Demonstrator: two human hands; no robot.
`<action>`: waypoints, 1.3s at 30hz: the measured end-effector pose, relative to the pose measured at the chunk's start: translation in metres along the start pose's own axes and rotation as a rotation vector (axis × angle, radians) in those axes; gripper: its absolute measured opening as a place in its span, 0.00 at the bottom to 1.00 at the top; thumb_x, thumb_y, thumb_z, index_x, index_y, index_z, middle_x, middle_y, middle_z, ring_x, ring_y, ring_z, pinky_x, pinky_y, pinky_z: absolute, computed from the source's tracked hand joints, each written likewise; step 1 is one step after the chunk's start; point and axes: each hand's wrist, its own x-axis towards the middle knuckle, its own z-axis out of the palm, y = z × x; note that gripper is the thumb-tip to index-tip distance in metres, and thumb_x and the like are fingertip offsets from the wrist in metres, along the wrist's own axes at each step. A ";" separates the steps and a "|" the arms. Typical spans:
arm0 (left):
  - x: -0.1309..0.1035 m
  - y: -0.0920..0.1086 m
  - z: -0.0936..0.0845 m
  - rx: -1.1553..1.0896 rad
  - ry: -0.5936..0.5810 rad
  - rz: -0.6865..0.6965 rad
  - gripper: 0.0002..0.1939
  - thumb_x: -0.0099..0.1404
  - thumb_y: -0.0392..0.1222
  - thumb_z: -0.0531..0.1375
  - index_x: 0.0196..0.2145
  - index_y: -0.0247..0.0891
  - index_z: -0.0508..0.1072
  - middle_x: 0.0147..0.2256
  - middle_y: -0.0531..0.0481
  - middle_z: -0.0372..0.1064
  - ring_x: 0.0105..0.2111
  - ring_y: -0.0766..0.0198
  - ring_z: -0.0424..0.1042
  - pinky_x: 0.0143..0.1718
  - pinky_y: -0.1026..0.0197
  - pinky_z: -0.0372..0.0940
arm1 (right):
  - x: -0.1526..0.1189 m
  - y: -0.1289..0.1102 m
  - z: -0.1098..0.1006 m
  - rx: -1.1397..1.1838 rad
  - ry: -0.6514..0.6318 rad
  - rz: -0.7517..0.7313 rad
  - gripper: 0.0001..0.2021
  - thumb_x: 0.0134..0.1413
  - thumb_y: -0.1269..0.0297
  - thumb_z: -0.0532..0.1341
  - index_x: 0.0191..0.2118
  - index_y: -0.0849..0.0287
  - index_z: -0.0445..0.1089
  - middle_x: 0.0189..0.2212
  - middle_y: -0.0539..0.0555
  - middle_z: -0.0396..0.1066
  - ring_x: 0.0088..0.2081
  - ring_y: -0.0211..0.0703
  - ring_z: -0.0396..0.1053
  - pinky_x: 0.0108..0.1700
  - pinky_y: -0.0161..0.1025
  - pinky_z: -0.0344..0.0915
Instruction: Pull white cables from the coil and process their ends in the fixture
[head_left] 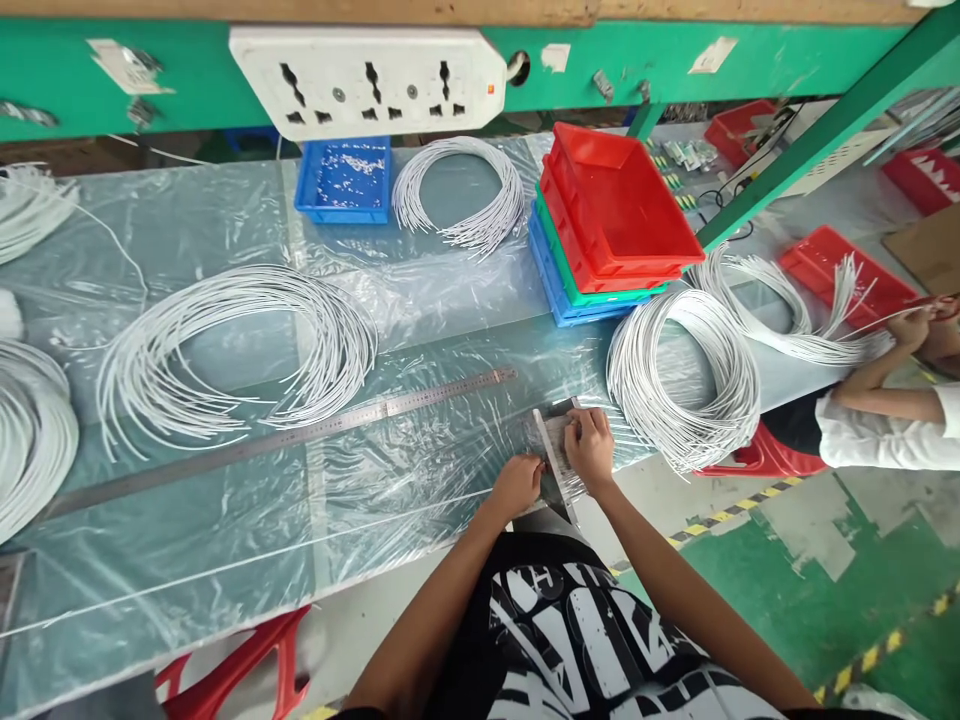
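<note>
Left hand (pixel 516 485): fingers curled, tips pressed on the near edge of a metal plate (pixel 556 452) at the bench (pixel 225 560) front; whether it pinches anything cannot be told. Right hand (pixel 591 447): fingers closed over the plate's top, pressing it flat. Plate: likely stiff, thin, sharp-edged; best held by its edges. Plastic sheet (pixel 390 480): soft, slippery, covers the bench. Steel ruler (pixel 300 435): lies beside the plate. White wire bundles (pixel 679 380), (pixel 240 350): light, springy. Stacked bins (pixel 607 225): farther back. Another person's hand (pixel 911 325): far right, on wires.
</note>
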 end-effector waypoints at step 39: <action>-0.008 0.013 0.004 0.229 -0.214 -0.023 0.14 0.58 0.41 0.61 0.37 0.29 0.79 0.32 0.33 0.77 0.29 0.48 0.77 0.22 0.58 0.67 | -0.013 0.018 -0.005 0.020 -0.005 -0.201 0.11 0.58 0.57 0.49 0.37 0.54 0.66 0.30 0.59 0.66 0.33 0.62 0.68 0.38 0.56 0.65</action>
